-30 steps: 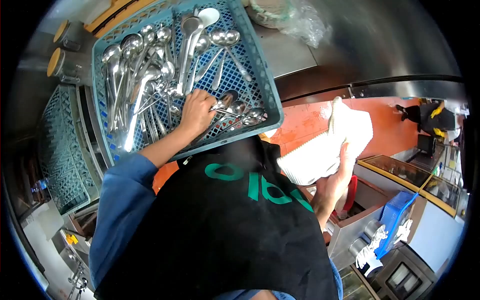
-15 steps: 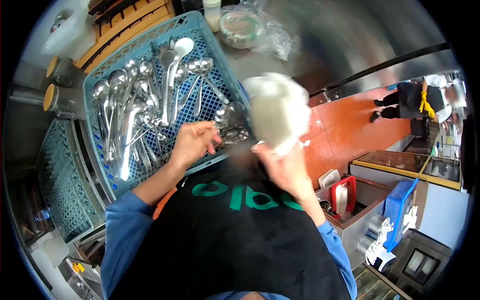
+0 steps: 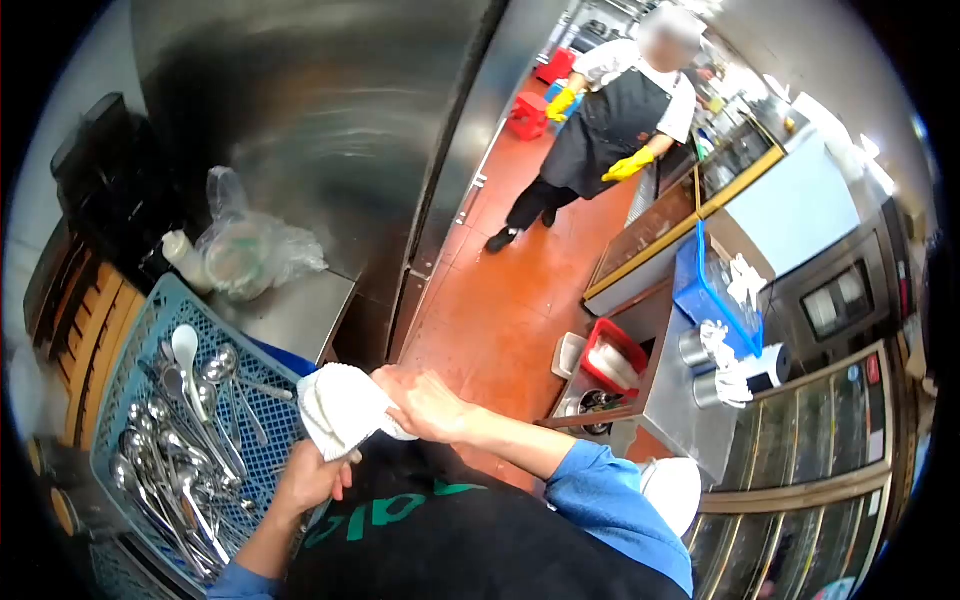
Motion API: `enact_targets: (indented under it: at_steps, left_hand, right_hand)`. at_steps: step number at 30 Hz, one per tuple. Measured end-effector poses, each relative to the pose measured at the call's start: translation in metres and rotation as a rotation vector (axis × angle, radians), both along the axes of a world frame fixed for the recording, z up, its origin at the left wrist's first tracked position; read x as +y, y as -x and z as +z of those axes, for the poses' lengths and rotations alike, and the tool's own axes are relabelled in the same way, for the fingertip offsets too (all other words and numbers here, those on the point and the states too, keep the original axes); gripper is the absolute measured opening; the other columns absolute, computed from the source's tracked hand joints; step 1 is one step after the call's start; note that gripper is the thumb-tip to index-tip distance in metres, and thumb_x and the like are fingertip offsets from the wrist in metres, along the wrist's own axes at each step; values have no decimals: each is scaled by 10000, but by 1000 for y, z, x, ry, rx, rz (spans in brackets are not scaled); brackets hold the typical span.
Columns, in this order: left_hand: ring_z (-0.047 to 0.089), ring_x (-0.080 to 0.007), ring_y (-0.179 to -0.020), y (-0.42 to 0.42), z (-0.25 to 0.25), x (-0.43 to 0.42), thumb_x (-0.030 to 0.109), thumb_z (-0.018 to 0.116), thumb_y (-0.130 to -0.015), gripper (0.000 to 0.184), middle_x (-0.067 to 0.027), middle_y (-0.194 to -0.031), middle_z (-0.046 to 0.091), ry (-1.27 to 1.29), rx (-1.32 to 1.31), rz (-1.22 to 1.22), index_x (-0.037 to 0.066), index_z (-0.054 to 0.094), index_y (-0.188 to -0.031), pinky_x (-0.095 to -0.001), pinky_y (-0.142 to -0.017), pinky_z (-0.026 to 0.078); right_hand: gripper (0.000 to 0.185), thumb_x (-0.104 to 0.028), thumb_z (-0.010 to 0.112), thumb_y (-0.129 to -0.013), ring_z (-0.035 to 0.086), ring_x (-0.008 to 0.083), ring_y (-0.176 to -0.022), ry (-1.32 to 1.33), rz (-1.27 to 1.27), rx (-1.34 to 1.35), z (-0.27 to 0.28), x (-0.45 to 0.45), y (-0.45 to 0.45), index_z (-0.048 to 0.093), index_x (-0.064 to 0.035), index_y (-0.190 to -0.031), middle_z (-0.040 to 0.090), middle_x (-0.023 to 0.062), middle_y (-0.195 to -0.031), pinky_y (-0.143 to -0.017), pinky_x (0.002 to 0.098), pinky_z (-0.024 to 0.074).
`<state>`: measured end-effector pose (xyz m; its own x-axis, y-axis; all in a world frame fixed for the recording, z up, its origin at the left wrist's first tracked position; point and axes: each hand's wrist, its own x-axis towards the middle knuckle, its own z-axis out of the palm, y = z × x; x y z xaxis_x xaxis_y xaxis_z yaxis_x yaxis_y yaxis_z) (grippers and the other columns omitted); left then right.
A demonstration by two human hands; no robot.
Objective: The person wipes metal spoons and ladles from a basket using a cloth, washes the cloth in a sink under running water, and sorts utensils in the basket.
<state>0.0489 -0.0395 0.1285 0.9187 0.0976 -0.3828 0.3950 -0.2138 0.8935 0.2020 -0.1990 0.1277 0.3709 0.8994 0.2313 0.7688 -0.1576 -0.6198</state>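
Observation:
A folded white cloth [image 3: 342, 405] is bunched between my hands at the right edge of a blue plastic crate [image 3: 270, 372]. My right hand [image 3: 425, 402] grips the cloth from its right side. Directly below, my left hand [image 3: 310, 478] is closed, its fingers curled against the cloth's lower edge. A thin silvery strip shows under the left hand, but the cloth and fingers hide what it belongs to. Inside the crate lie many metal spoons [image 3: 165, 455], a white ladle [image 3: 187, 350] and metal ladles [image 3: 222, 362].
Behind the crate, a plastic-wrapped bowl [image 3: 240, 262] and a white bottle [image 3: 185, 258] stand on a steel counter [image 3: 300, 312]. A person [image 3: 615, 125] in yellow gloves stands on the red tiled floor [image 3: 490, 330]. To the right are a blue basket [image 3: 712, 300] and a red tray [image 3: 615, 358].
My view has swung up and right, showing more floor and the person. The cloth, blurred and apart from my left hand before, now meets it beside the crate.

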Motion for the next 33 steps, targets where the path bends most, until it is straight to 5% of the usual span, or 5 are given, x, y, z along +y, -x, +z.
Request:
enact_targets:
  at_steps: [5,9,17,20,33]
  left_hand:
    - [406,-79,-354,-5,2,-4,162,412,-932,253,-38,-512,499,455,98,-73,-3,524,-776,-204,-348,317]
    - [333,-55,-370,5,-22,-11,181,400,-943,253,-12,-489,412,539,-105,176,7,507,-792,-189,-335,261]
    - [383,-40,-397,4,-14,-26,193,382,-953,240,-3,-554,467,315,-248,481,35,490,-809,-158,-345,259]
    - [355,-30,-406,-3,-3,-29,185,390,-950,229,9,-548,430,433,-257,459,31,487,-811,-163,-353,249]
    - [413,-67,-371,12,-2,-29,228,369,-958,291,-79,-550,539,472,-210,507,17,477,-790,-169,-348,291]
  right_hand:
    - [254,-42,567,-727,545,372,-688,-109,-165,-98,1,2,-3,488,-3,-965,528,190,-758,-590,390,448]
    - [280,-159,396,-886,606,200,-732,-579,-641,658,-25,13,-16,556,50,-980,632,105,-837,-644,315,477]
    - [206,-128,463,-866,562,114,-724,-350,94,1229,-45,40,36,562,3,-990,591,42,-822,-643,255,480]
    - [143,-92,527,-822,564,94,-692,-266,-204,1316,-8,50,42,582,8,-907,597,34,-776,-605,248,477]
    - [205,-37,549,-784,604,148,-785,-519,-435,495,-7,46,23,593,34,-971,631,63,-861,-683,276,482]
